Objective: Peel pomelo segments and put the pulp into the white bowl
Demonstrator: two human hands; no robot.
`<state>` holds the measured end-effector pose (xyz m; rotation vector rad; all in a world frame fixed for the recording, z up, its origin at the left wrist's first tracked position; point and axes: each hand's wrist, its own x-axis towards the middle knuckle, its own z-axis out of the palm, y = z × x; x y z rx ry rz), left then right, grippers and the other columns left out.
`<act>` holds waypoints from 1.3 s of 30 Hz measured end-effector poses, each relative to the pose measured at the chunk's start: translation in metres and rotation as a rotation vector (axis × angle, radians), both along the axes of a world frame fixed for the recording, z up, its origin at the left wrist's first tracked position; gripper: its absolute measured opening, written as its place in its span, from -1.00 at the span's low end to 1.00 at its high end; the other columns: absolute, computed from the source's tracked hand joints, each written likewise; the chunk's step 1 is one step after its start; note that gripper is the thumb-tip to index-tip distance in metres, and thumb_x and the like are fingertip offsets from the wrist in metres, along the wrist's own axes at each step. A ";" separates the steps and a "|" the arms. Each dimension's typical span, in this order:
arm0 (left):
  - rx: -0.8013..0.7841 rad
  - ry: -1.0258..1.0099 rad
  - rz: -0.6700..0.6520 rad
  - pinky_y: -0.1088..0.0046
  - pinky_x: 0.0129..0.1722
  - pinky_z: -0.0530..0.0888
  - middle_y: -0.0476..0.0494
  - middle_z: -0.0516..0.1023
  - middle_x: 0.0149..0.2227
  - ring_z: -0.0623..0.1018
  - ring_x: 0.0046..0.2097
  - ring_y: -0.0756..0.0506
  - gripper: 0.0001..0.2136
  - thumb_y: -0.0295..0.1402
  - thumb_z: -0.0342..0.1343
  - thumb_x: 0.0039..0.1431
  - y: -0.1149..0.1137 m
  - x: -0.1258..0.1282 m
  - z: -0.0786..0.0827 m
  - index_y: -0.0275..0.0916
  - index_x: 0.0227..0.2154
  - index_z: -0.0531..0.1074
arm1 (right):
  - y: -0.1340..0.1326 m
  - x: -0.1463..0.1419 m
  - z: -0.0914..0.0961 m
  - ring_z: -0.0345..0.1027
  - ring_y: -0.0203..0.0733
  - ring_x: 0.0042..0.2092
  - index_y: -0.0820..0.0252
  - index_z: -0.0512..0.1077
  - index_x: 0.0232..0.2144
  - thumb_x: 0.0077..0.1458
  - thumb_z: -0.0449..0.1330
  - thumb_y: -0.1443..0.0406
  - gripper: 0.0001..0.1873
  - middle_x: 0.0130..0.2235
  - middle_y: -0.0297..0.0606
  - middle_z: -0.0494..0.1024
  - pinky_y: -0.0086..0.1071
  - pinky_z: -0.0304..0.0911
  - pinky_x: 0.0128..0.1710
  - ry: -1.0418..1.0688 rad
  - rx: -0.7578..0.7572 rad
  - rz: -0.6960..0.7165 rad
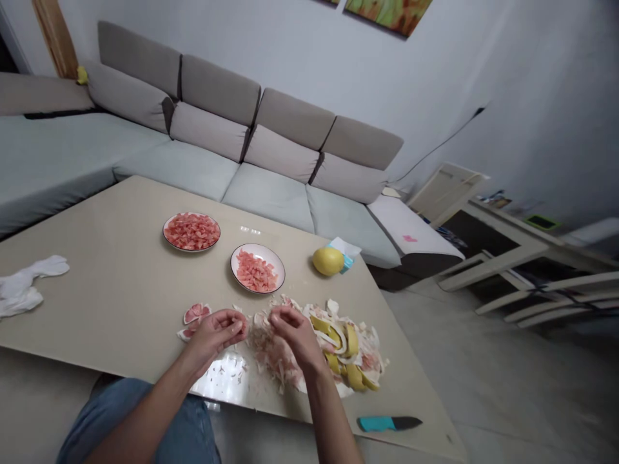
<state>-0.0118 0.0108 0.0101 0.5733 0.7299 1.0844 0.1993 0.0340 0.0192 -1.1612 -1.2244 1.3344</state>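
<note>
A bit of pink pomelo flesh (pixel 243 327) shows at the fingertips of my left hand (pixel 220 332), which is closed around it above the table. My right hand (pixel 296 334) is a short way to the right, fingers pinched together; what they hold, if anything, is too small to make out. Pomelo segments (pixel 196 313) lie just beyond my left hand. Under and beside my right hand spreads a heap of pale membrane scraps (pixel 275 357), with thick yellow-green pomelo peel (pixel 352 341) on its right side. A white plate (pixel 276 259) holding loose pink flesh stands beyond my hands.
Farther left stands a fuller plate of pink pulp (pixel 192 232). A whole yellow pomelo (pixel 327 261) sits by a blue tissue pack (pixel 347 258). A knife with a turquoise handle (pixel 377 423) lies near the front right edge. White cloth (pixel 24 287) lies at far left.
</note>
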 end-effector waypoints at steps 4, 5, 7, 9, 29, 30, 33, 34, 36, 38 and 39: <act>0.010 0.018 0.029 0.46 -0.11 0.49 -0.11 0.58 -0.33 0.54 -0.26 0.00 -0.74 -0.31 0.40 -0.11 0.000 0.002 -0.001 -0.31 -0.34 0.56 | 0.050 -0.010 0.006 0.40 -0.11 -0.22 0.14 0.58 -0.28 -0.09 0.34 0.19 -0.74 -0.24 -0.20 0.58 -0.19 0.32 -0.10 -0.211 0.141 -0.086; 0.009 0.021 0.034 0.46 -0.10 0.49 -0.11 0.59 -0.33 0.54 -0.25 -0.01 -0.73 -0.31 0.40 -0.12 0.000 0.002 -0.002 -0.31 -0.34 0.56 | 0.058 -0.012 0.007 0.39 -0.06 -0.12 0.11 0.58 -0.25 -0.10 0.33 0.20 -0.71 -0.15 -0.18 0.58 -0.15 0.27 -0.02 -0.247 0.175 -0.102; 0.020 0.040 0.049 0.44 -0.10 0.49 -0.12 0.60 -0.33 0.55 -0.24 -0.02 -0.72 -0.31 0.40 -0.12 0.001 0.001 -0.003 -0.31 -0.33 0.55 | 0.063 -0.018 0.008 0.30 -0.02 0.05 0.07 0.56 -0.17 -0.07 0.32 0.20 -0.66 0.01 -0.18 0.52 -0.11 0.15 0.11 -0.297 0.223 -0.116; 0.046 0.081 0.070 0.43 -0.12 0.49 -0.14 0.61 -0.33 0.56 -0.25 -0.04 -0.72 -0.30 0.39 -0.10 0.002 0.001 -0.003 -0.31 -0.32 0.55 | 0.052 -0.022 0.007 0.32 -0.03 0.06 0.09 0.54 -0.13 0.00 0.28 0.18 -0.67 0.01 -0.16 0.52 -0.11 0.15 0.12 -0.325 0.232 -0.094; 0.378 0.485 0.193 0.42 -0.17 0.49 -0.15 0.55 -0.27 0.54 -0.18 -0.11 -0.87 -0.34 0.30 -0.02 0.000 0.011 -0.006 -0.22 -0.37 0.58 | -0.035 -0.051 0.001 0.43 -0.16 -0.35 0.17 0.58 -0.36 0.13 0.20 0.18 -0.79 -0.39 -0.21 0.61 -0.34 0.29 -0.33 -0.366 0.221 -0.121; 0.334 0.448 0.178 0.41 -0.17 0.50 -0.14 0.56 -0.26 0.55 -0.19 -0.11 -0.81 -0.34 0.32 -0.05 0.000 0.011 -0.007 -0.22 -0.32 0.57 | -0.036 -0.052 0.000 0.42 -0.16 -0.35 0.15 0.58 -0.37 0.15 0.18 0.19 -0.79 -0.39 -0.21 0.60 -0.34 0.28 -0.33 -0.405 0.255 -0.138; 0.233 0.390 0.153 0.41 -0.17 0.49 -0.15 0.59 -0.25 0.57 -0.19 -0.11 -0.70 -0.34 0.36 -0.11 0.000 0.014 -0.008 -0.24 -0.24 0.54 | -0.039 -0.054 -0.002 0.38 -0.15 -0.32 0.13 0.55 -0.37 0.19 0.14 0.23 -0.80 -0.38 -0.21 0.57 -0.32 0.23 -0.28 -0.530 0.355 -0.166; 0.225 0.402 0.153 0.41 -0.17 0.49 -0.17 0.61 -0.27 0.57 -0.20 -0.11 -0.72 -0.34 0.36 -0.11 0.000 0.014 -0.007 -0.26 -0.27 0.55 | -0.040 -0.055 -0.003 0.37 -0.15 -0.32 0.12 0.54 -0.38 0.19 0.13 0.24 -0.80 -0.38 -0.21 0.56 -0.31 0.21 -0.27 -0.557 0.376 -0.166; 0.223 0.432 0.162 0.42 -0.19 0.48 -0.19 0.62 -0.32 0.57 -0.24 -0.12 -0.78 -0.32 0.37 -0.12 0.001 0.015 -0.006 -0.29 -0.37 0.57 | -0.041 -0.057 -0.004 0.35 -0.14 -0.32 0.12 0.51 -0.39 0.20 0.11 0.26 -0.80 -0.40 -0.22 0.53 -0.31 0.18 -0.27 -0.573 0.396 -0.160; 0.197 0.413 0.155 0.42 -0.23 0.48 -0.18 0.63 -0.38 0.58 -0.30 -0.12 -0.78 -0.31 0.38 -0.15 0.001 0.014 -0.004 -0.31 -0.41 0.59 | -0.041 -0.059 -0.004 0.33 -0.15 -0.32 0.13 0.49 -0.43 0.20 0.10 0.26 -0.79 -0.41 -0.24 0.52 -0.33 0.17 -0.28 -0.543 0.384 -0.154; 0.174 0.382 0.140 0.41 -0.25 0.49 -0.18 0.63 -0.39 0.58 -0.32 -0.12 -0.76 -0.30 0.39 -0.17 0.001 0.014 -0.003 -0.31 -0.41 0.59 | -0.041 -0.060 -0.004 0.33 -0.16 -0.33 0.13 0.48 -0.45 0.20 0.10 0.26 -0.78 -0.42 -0.26 0.51 -0.34 0.17 -0.28 -0.515 0.364 -0.154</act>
